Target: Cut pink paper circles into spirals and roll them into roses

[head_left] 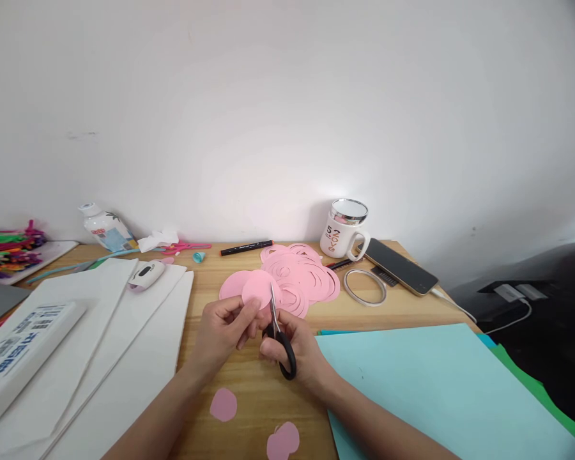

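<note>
The mug (333, 241) reads "5" and "2"; its contents I can't make out from here. Above the tabletop (253, 396), left fingers (247, 315) pinch a pink disc (255, 287), right fingers (273, 349) gripping scissors (291, 352) at its edge.

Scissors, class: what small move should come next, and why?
Probably a careful snip along the edge of the pink disc: the left hand pinches it near its lower edge, and the right hand holds the scissors with the blades at its right edge.
</note>
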